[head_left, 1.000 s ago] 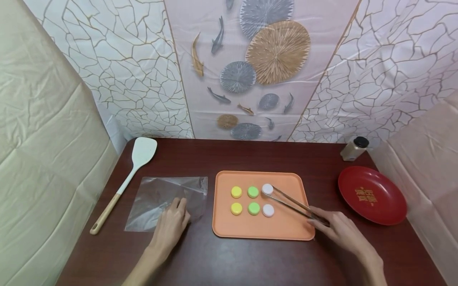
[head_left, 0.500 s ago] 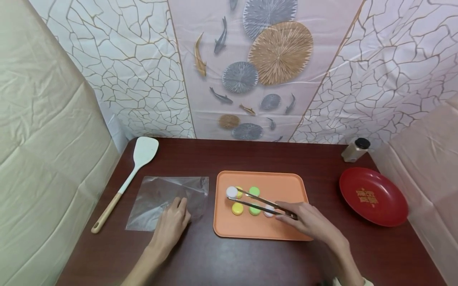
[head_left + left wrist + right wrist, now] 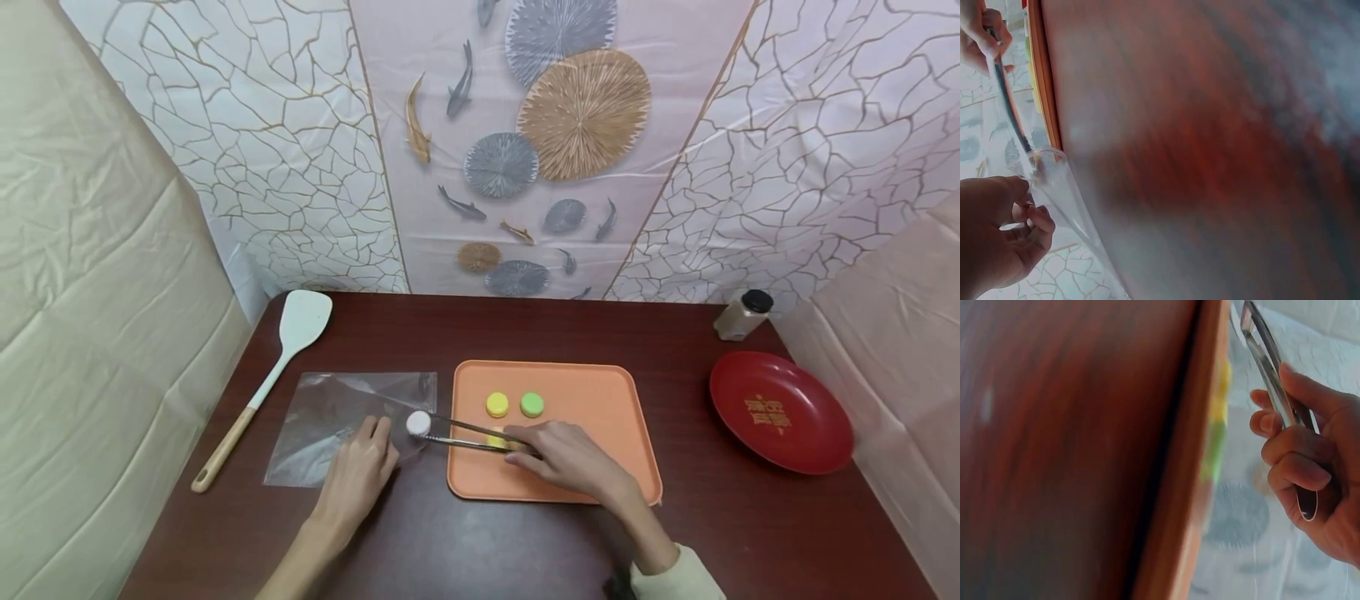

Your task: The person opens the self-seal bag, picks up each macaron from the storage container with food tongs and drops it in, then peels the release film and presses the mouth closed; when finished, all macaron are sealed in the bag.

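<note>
In the head view my left hand [image 3: 358, 467] lies over a clear zip bag [image 3: 326, 412]; the left wrist view shows its thumb and fingers pinching the bag's edge, with the mouth parted. My right hand [image 3: 566, 457] grips metal tongs [image 3: 467, 444], which reach left across the orange tray [image 3: 622, 467]. Between the tong tips is a whitish macaron [image 3: 418, 423], just at the bag's mouth. On the tray sit a yellow macaron [image 3: 497, 405] and a green macaron [image 3: 532, 405]. Another yellow one is partly behind the tongs; my right hand hides the tray's front middle.
A white spatula [image 3: 300, 321] with a wooden handle lies at the left. At the right are a red plate [image 3: 821, 417] and a black-capped jar [image 3: 742, 315]. Fabric walls stand along the back and both sides of the dark table [image 3: 465, 550].
My right hand has carried the whitish macaron in the tongs from the tray's back row leftward to the bag's mouth. My left hand has stayed at the bag.
</note>
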The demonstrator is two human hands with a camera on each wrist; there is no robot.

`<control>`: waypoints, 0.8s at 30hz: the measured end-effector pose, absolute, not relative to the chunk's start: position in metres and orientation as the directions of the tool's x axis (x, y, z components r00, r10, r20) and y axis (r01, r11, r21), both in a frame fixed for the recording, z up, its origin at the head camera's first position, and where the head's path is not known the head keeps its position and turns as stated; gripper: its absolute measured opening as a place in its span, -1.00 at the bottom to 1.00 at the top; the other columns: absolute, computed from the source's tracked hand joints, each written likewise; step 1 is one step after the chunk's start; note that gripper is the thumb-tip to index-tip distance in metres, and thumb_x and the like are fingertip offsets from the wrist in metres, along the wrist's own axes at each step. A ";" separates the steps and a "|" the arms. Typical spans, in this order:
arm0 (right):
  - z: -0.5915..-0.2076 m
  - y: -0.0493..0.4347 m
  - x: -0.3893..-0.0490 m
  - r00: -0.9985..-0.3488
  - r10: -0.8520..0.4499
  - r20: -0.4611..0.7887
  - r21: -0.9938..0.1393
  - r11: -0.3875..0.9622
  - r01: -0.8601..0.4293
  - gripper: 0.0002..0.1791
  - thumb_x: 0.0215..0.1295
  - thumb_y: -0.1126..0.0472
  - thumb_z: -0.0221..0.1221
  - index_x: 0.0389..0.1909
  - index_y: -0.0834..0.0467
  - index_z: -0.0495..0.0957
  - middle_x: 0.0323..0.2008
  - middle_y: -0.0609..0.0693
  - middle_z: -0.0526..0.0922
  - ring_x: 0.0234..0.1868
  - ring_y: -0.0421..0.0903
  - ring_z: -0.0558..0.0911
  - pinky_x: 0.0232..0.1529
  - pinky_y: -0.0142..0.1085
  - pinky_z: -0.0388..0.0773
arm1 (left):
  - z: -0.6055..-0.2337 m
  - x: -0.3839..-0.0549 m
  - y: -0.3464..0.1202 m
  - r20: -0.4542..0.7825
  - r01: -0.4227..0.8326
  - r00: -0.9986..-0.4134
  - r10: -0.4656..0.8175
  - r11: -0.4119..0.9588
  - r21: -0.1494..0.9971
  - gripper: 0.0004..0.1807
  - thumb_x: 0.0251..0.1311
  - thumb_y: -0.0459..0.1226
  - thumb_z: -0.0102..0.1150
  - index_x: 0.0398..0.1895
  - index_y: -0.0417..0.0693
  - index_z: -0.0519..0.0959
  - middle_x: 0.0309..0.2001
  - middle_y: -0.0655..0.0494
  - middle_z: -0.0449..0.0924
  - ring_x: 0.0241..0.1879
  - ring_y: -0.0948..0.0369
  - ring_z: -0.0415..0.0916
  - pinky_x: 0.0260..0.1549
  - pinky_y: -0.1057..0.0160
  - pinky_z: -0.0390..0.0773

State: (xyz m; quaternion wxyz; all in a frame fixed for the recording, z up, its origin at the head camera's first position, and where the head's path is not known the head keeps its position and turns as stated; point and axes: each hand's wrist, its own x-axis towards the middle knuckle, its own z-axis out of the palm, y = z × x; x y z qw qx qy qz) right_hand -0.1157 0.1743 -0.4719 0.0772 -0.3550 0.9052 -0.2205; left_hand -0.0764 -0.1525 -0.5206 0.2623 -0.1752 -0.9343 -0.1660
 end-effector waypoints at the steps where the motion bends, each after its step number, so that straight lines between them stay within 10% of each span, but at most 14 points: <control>1: -0.474 0.169 -0.116 -0.733 -0.680 0.012 -0.455 0.649 -0.610 -0.90 0.59 0.05 0.31 -0.09 -0.02 0.67 -0.60 -0.32 0.27 -0.60 -0.41 0.18 -0.56 -0.44 0.08 | -0.521 -0.077 -0.153 0.555 0.420 -0.795 0.243 0.881 0.216 -0.85 0.13 -0.55 0.19 -0.31 -0.25 0.44 -0.42 -0.03 0.38 -0.60 0.13 0.39 -0.71 0.17 0.51; 13: -0.485 0.122 -0.121 -0.690 -0.721 0.068 -0.464 0.589 -0.661 -0.83 0.59 0.09 0.30 -0.01 0.10 0.68 -0.55 -0.19 0.52 -0.59 -0.38 0.30 -0.59 -0.45 0.21 | -0.521 -0.077 -0.154 0.579 0.461 -0.769 0.271 0.862 0.209 -0.78 0.07 -0.57 0.25 -0.25 -0.25 0.47 -0.37 -0.03 0.45 -0.55 0.11 0.47 -0.67 0.15 0.53; 24: -0.491 0.087 -0.126 -0.684 -0.724 0.094 -0.449 0.582 -0.678 -0.66 0.68 0.05 0.21 0.20 0.21 0.68 -0.65 -0.23 0.32 -0.66 -0.36 0.22 -0.64 -0.41 0.14 | -0.519 -0.075 -0.154 0.529 0.452 -0.792 0.307 0.876 0.168 -0.80 0.14 -0.54 0.32 -0.25 -0.23 0.51 -0.34 0.03 0.46 -0.50 0.22 0.36 -0.61 0.23 0.52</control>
